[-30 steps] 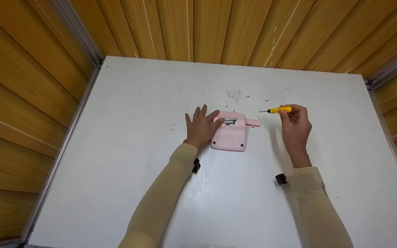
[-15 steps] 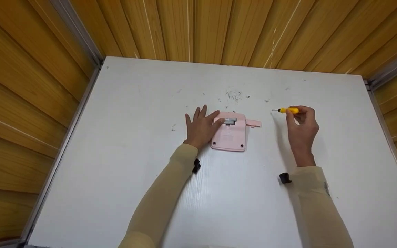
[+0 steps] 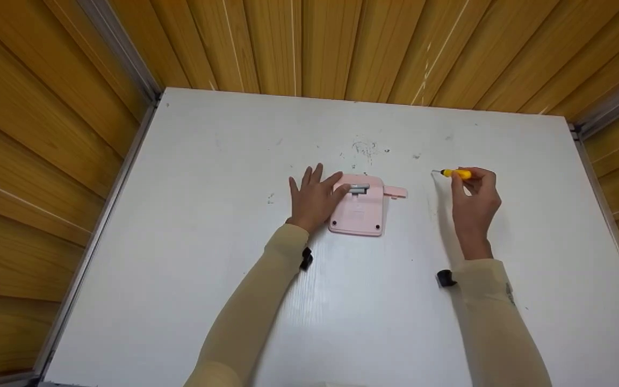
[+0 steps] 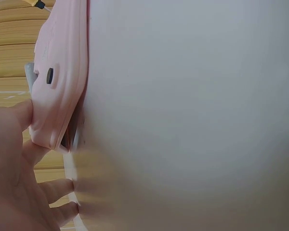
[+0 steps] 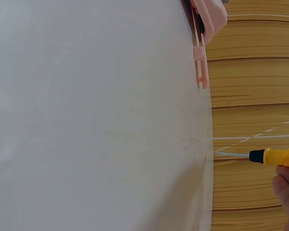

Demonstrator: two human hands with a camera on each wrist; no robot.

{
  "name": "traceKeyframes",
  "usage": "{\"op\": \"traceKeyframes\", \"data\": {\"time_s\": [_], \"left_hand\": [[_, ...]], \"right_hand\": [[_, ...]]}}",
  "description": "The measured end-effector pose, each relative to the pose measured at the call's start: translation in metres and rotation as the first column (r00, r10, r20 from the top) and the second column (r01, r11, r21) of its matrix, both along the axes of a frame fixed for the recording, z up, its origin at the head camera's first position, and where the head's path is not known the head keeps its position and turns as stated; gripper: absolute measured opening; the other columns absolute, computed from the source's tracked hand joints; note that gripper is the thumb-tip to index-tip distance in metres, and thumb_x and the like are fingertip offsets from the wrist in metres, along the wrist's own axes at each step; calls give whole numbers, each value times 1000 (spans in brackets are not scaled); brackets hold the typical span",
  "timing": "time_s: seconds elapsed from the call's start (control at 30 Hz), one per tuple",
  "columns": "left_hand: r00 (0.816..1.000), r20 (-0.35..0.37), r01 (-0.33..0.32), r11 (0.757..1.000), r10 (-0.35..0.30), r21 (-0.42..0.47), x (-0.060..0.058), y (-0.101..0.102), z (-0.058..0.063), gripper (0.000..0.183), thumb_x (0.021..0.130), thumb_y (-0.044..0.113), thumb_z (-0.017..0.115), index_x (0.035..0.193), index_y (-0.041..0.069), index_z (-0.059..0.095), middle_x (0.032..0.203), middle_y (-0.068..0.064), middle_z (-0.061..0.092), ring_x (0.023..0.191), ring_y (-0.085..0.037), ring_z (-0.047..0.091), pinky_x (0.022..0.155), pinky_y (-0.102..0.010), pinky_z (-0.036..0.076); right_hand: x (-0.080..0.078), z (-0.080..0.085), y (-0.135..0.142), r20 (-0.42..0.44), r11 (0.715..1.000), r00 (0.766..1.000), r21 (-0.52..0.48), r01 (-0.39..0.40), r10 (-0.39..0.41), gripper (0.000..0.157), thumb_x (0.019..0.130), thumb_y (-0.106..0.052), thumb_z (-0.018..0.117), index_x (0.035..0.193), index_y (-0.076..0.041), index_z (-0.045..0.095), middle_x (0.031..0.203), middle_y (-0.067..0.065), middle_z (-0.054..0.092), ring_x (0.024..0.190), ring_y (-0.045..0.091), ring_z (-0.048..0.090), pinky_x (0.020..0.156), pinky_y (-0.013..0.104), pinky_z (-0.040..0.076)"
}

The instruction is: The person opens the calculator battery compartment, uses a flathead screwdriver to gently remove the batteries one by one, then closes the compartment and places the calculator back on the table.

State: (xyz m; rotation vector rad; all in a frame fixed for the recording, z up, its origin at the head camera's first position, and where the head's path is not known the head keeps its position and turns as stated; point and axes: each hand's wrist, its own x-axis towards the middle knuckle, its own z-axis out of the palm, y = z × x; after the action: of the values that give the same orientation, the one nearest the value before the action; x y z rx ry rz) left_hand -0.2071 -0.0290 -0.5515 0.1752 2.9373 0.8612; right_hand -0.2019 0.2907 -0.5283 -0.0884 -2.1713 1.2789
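Note:
A pink calculator lies face down on the white table, black feet showing on its back. Its battery bay stands open, and a grey battery sits there, raised above the back. My left hand rests on the calculator's left edge with fingers spread, the thumb tip by the battery. In the left wrist view, the thumb lies over the pink shell. Off to the right, my right hand pinches a small yellow screwdriver, its shaft pointing left. The pink battery cover lies against the calculator's right side.
The white table carries dark scuff marks beyond the calculator. Yellow wood-look panels rise along the back and sides. A black wrist camera sits on the right sleeve.
My right hand has drawn the screwdriver rightward, away from the calculator, mostly in the first half second. The left hand, calculator and battery cover stay where they were.

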Motion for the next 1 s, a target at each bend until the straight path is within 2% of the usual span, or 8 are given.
{"op": "traceKeyframes", "data": {"time_s": [0.27,0.67,0.83,1.0], "left_hand": [[1000,14,-5,1000,5,20,0,-1,-1,61,108,65,42,158,33,54,173,-13,28,161,-36,16,124,-69,1],[1000,6,-8,1000,8,13,-1,0,0,62,108,66,42,158,33,54,172,-12,29,161,-36,17,124,-70,3],[1000,14,-5,1000,5,17,-1,0,0,62,107,67,41,159,33,53,173,-12,28,162,-36,16,124,-69,2],[1000,0,11,1000,-11,10,0,-2,1,61,108,65,42,158,33,54,172,-15,29,161,-37,18,123,-71,4]], "right_hand": [[-5,-10,3,1,998,998,0,67,-67,28,99,-3,75,121,8,63,119,13,72,108,21,72,99,27,55],[-4,-2,1,45,999,998,-8,51,-51,28,102,-8,73,122,8,61,117,12,71,111,21,71,100,27,55],[-3,-2,1,68,998,996,28,57,-59,28,102,-8,73,122,7,62,118,14,70,112,24,72,100,28,55],[0,0,-1,132,993,987,93,79,-91,30,101,-9,74,124,5,62,122,15,70,116,26,71,102,29,54]]}}
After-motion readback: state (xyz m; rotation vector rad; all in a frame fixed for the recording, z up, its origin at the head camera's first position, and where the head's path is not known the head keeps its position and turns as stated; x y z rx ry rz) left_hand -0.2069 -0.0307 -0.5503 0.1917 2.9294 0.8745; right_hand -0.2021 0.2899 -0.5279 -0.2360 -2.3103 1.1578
